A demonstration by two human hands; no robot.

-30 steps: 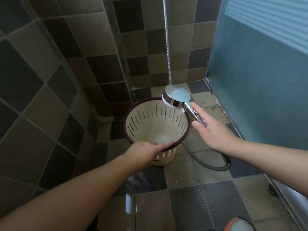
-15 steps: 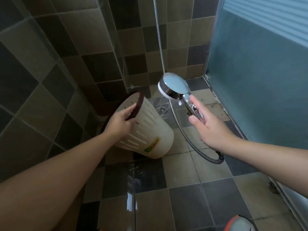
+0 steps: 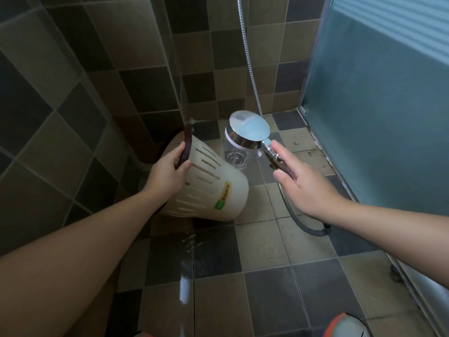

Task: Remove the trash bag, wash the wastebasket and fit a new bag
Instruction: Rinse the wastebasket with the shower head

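Observation:
The cream wastebasket [image 3: 213, 188], slotted along its sides and edged with a dark red rim, is tipped over with its mouth turned toward the left wall and its base toward me. My left hand [image 3: 167, 171] grips that rim, thumb over the edge. A yellow and green sticker shows on its side. My right hand [image 3: 298, 183] holds the chrome shower head [image 3: 247, 132] by its handle, the head hanging just right of the basket above the floor drain [image 3: 234, 158]. No bag is visible in the basket.
The metal shower hose [image 3: 251, 69] runs down the tiled back wall and loops on the floor [image 3: 311, 231] by my right wrist. A frosted glass door [image 3: 379, 105] closes the right side. The floor tiles are wet. A shoe tip [image 3: 345, 325] shows at the bottom right.
My left hand has tipped the basket from upright onto its side, mouth now facing the left wall. My right hand and the shower head shifted slightly up and right.

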